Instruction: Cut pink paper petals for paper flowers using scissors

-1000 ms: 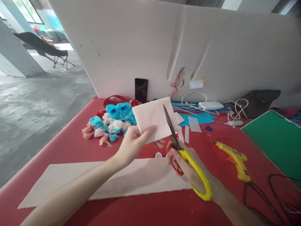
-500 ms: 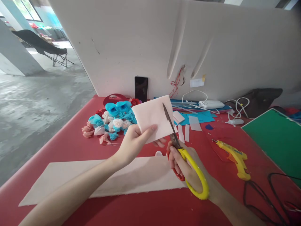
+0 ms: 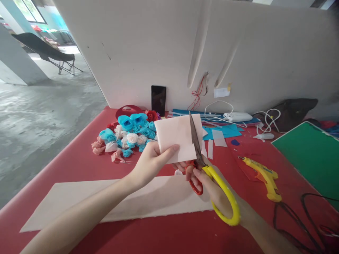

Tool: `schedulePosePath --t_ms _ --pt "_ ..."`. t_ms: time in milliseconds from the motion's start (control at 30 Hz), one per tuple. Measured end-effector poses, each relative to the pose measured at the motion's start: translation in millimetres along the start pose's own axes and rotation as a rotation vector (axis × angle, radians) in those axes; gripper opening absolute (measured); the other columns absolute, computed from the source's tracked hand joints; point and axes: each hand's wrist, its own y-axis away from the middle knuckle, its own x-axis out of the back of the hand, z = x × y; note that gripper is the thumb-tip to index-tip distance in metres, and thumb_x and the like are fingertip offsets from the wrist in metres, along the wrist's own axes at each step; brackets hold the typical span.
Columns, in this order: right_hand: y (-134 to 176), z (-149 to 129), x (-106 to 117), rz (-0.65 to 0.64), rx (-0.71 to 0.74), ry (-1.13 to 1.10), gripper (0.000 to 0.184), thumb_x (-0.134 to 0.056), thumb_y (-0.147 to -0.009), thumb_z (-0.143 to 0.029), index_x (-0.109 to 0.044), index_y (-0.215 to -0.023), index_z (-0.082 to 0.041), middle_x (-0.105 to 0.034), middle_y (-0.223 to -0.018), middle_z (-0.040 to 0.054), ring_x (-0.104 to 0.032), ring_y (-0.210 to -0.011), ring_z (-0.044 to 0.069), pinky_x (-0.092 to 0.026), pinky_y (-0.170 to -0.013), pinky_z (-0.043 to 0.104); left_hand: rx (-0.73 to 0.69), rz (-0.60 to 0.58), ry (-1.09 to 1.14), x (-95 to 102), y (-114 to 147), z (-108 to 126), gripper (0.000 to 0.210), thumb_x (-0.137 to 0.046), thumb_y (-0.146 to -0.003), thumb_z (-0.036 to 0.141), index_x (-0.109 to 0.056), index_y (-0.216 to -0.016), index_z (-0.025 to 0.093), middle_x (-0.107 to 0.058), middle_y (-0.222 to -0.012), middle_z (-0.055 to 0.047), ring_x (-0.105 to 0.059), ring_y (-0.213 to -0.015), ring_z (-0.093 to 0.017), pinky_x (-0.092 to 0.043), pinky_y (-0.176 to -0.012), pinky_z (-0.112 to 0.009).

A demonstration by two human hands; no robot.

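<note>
My left hand (image 3: 156, 158) grips a folded piece of pale pink crepe paper (image 3: 173, 135), thumb on its front and fingers behind. In my right hand (image 3: 212, 187) are scissors (image 3: 221, 190) with one yellow and one red handle. Their blades straddle the paper near its right edge, pointing up, and a short cut shows at the lower edge. Below both hands a long pale pink strip (image 3: 159, 197) lies flat on the red table (image 3: 132, 236). Some of my right fingers are partly hidden behind the scissors and paper.
Blue, white and pink paper flowers (image 3: 129, 132) are heaped at the left. A phone (image 3: 158, 100) leans on the white panel behind. To the right lie a yellow glue gun (image 3: 262, 176) with a black cord, a green board (image 3: 312, 158) and paper scraps (image 3: 219, 138).
The folded paper has shifted slightly right and down. The scissors have moved from in front of it onto its right side, their handles spread wider, and a cut now shows at the lower edge.
</note>
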Motion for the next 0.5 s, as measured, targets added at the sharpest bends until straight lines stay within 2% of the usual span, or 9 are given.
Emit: schedulePosePath --t_ms 100,200,300,400,500 --pt "2 -9 0 0.029 -0.041 0.056 0.034 -0.036 -0.088 -0.047 -0.05 -0.076 -0.019 -0.041 -0.048 -0.0052 -0.036 -0.038 0.009 -0.032 -0.041 0.024 0.033 -0.004 -0.021 -1.3 1 1 0.035 -0.051 -0.084 0.028 -0.068 -0.058 0.011 -0.07 -0.058 -0.006 -0.066 -0.054 -0.014 -0.054 -0.057 -0.022" --pt "4 -19 -2 0.095 -0.027 0.071 0.031 -0.036 -0.088 -0.047 -0.048 -0.082 -0.019 -0.043 -0.049 -0.0059 -0.035 -0.036 0.008 -0.031 -0.039 0.023 0.045 0.007 -0.038 -1.4 1 1 0.034 -0.052 -0.083 0.028 -0.067 -0.058 0.01 -0.069 -0.057 -0.006 -0.065 -0.054 -0.015 -0.054 -0.057 -0.023" --pt "8 -28 -6 0.141 -0.049 0.057 0.029 -0.038 -0.088 -0.046 -0.045 -0.077 -0.019 -0.043 -0.047 -0.0067 -0.033 -0.032 0.006 -0.028 -0.035 0.021 0.044 0.0 -0.044 -0.7 0 1 0.035 -0.052 -0.083 0.028 -0.067 -0.057 0.01 -0.069 -0.057 -0.006 -0.065 -0.055 -0.014 -0.054 -0.059 -0.022" --pt "11 -32 -9 0.137 -0.115 0.029 0.032 -0.04 -0.088 -0.046 -0.044 -0.069 -0.02 -0.036 -0.041 -0.0084 -0.032 -0.029 0.006 -0.026 -0.032 0.021 0.045 -0.012 -0.039 0.0 -2 0 0.035 -0.052 -0.083 0.028 -0.067 -0.057 0.01 -0.07 -0.058 -0.006 -0.065 -0.056 -0.014 -0.053 -0.061 -0.021" --pt "10 -28 -10 0.095 -0.163 -0.064 0.033 -0.041 -0.087 -0.046 -0.042 -0.067 -0.02 -0.036 -0.041 -0.0084 -0.033 -0.029 0.006 -0.026 -0.032 0.02 0.056 -0.008 -0.033 0.0 -3 -1 0.035 -0.052 -0.083 0.027 -0.067 -0.057 0.009 -0.069 -0.058 -0.006 -0.065 -0.056 -0.014 -0.053 -0.061 -0.022"
